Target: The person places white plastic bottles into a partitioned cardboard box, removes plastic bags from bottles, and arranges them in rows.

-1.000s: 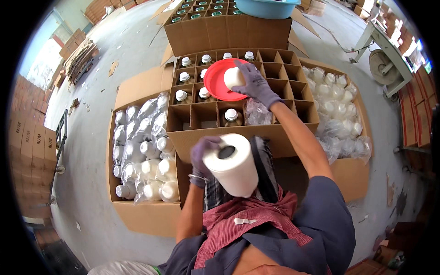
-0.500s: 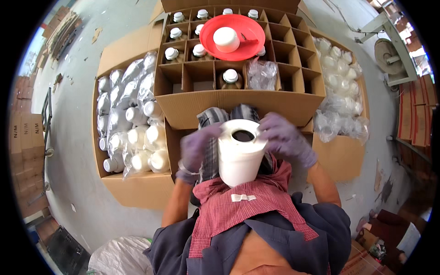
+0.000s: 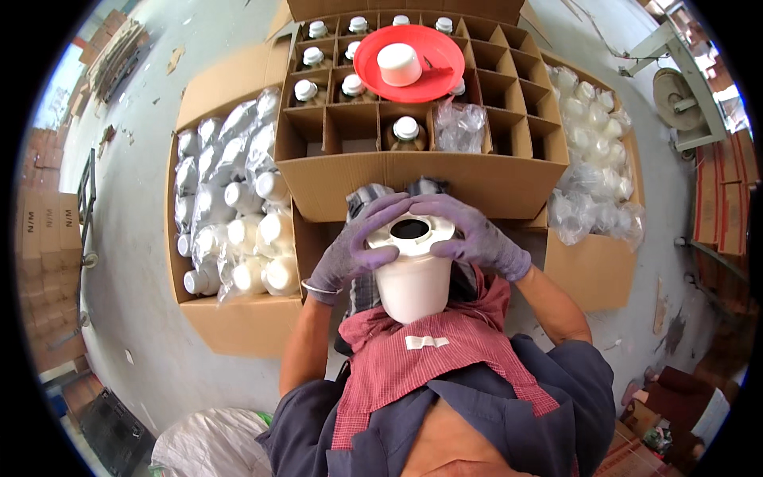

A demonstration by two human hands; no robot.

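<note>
A white, rounded plastic container (image 3: 413, 288) with a dark round opening in its top stands upright in front of my lap, against a red checked apron (image 3: 453, 358). Both my hands wear purple gloves. My left hand (image 3: 358, 242) curls around the left side of the white ring-shaped top, thumb toward me and fingers across the far edge. From the right, my right hand (image 3: 481, 234) grips the same top in like manner, its fingertips nearly meeting the left ones. The fingers cover parts of the rim.
Ahead is a divided cardboard box (image 3: 421, 171) of white-capped bottles, with a red plate (image 3: 437, 91) holding a white cup-like piece (image 3: 399, 65) on top. A box of plastic-wrapped white bottles (image 3: 238, 195) stands left; bagged clear-white items (image 3: 592, 143) fill one at right.
Both hands have come in and closed around the container's top, where before they were raised at its sides. The view has shifted slightly.
</note>
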